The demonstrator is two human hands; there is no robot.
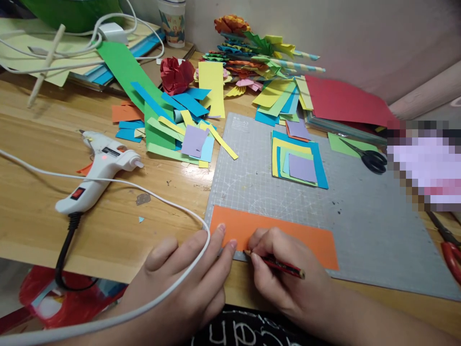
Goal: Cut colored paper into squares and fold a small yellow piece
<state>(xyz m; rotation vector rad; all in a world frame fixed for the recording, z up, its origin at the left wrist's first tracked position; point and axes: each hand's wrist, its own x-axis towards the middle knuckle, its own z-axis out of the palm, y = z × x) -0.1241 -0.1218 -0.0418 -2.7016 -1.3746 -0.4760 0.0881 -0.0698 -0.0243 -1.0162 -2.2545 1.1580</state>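
Observation:
An orange paper strip [281, 230] lies along the near edge of the grey cutting mat [360, 221]. My left hand [190, 269] rests on the strip's left end, fingers stretched out and fingertips pressing the paper. In my right hand [288, 269] is a short dark red pencil [284, 266], pinched between thumb and fingers. Its tip points left and meets the strip's lower edge, close to the left fingertips. Farther back on the mat sits a stack of paper squares [302, 166], blue, yellow, green and purple. A white cable [173, 204] crosses over my left hand.
Left of the mat lies a white glue gun [103, 168] with its small light lit. Paper scraps [180, 134] are heaped behind it. Black scissors [370, 158] and a red-covered paper stack [349, 103] lie at the right. Red-handled scissors [450, 254] rest at the right edge. Paper flowers [252, 53] lie behind.

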